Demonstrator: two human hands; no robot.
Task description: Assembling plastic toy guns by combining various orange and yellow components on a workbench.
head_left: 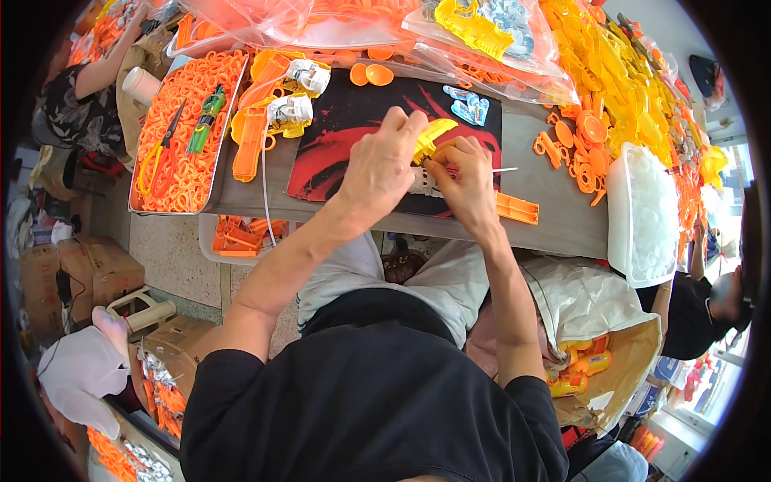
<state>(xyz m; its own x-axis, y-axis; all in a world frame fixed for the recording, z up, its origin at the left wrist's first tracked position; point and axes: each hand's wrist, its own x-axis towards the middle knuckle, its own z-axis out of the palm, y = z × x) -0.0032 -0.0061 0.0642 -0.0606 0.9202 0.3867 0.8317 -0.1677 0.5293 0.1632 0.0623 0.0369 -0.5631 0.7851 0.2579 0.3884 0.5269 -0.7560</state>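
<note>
Both hands meet near the desk's (554,225) front edge. The left hand (377,165) has its fingers clamped on a yellow plastic part (432,133), steadying it; the right hand (466,181) pinches a thin white stick (502,170) against it. An orange block (516,209) lies beside them.

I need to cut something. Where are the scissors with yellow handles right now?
In the head view, the scissors lie far left on the table, on orange plastic rings inside a shallow tray, beside a green tool, well left of the left hand.
</note>
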